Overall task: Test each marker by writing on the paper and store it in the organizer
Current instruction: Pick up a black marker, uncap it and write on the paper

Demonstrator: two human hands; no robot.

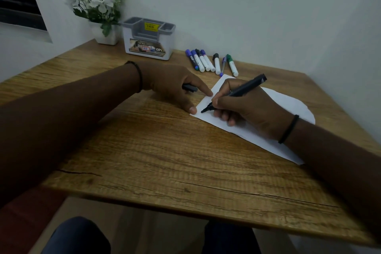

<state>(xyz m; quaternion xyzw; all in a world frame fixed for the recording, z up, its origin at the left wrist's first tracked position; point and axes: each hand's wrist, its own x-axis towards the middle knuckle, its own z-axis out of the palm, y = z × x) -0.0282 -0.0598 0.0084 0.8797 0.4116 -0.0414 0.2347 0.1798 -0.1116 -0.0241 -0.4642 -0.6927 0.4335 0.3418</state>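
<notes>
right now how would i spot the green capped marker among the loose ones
On the wooden table, look right of the white and grey plastic organizer to the row of loose markers. The green-capped white marker lies at the far right end, the only green one.

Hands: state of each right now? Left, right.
Left hand: holds the black cap, index and thumb tips pressing the paper.
Right hand: grips the black marker, tip on the paper.

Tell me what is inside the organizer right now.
The organizer shows grey compartments with a yellow price sticker inside the middle one and no markers sticking out. Its compartment floors are hidden by the walls.
</notes>
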